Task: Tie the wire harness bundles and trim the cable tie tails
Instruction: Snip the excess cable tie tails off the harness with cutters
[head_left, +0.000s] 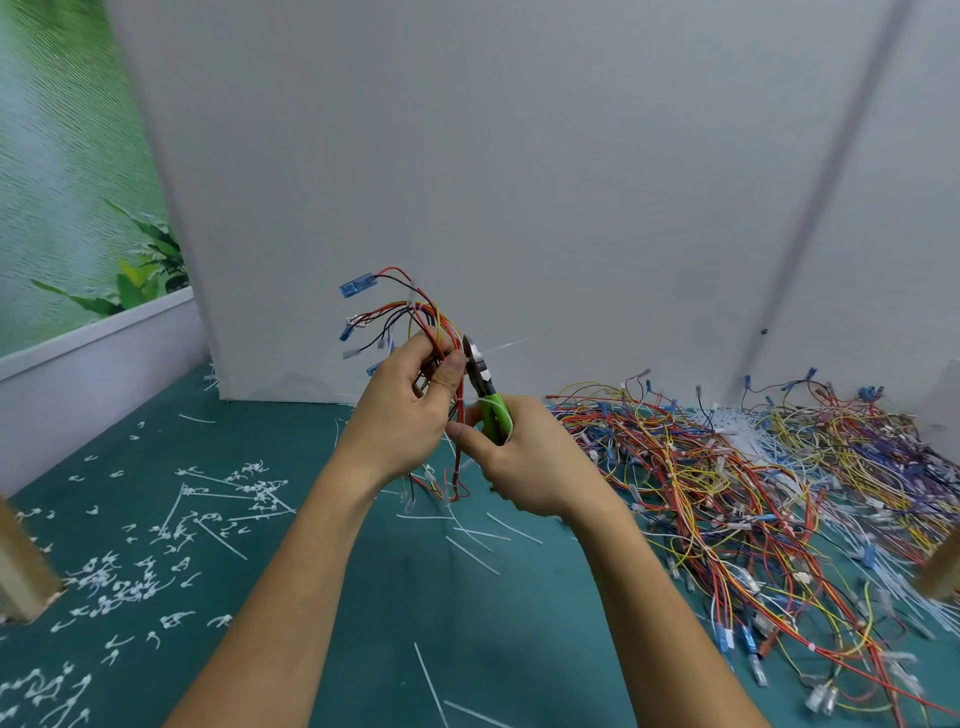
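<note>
While the bundle of red, yellow, black and blue wires with blue plastic connectors (415, 317) was held above the teal mat (363, 597), its thin white cable tie tail (506, 346) stuck out to the right. The left hand (405, 421) gripped the bundle, fingers curled round it and thumb pressed just beside the tie. The right hand (530, 467) was wrapped round the green-handled side cutters (480, 382), whose jaws sat at the root of the tail; whether they had closed could not be told. A clean trim likely needed blades flush to the tie head, clear of insulation and thumb. Clipped white tails (130, 577) littered the mat at left; a tangled pile of coloured harnesses (727, 493) lay at right.
</note>
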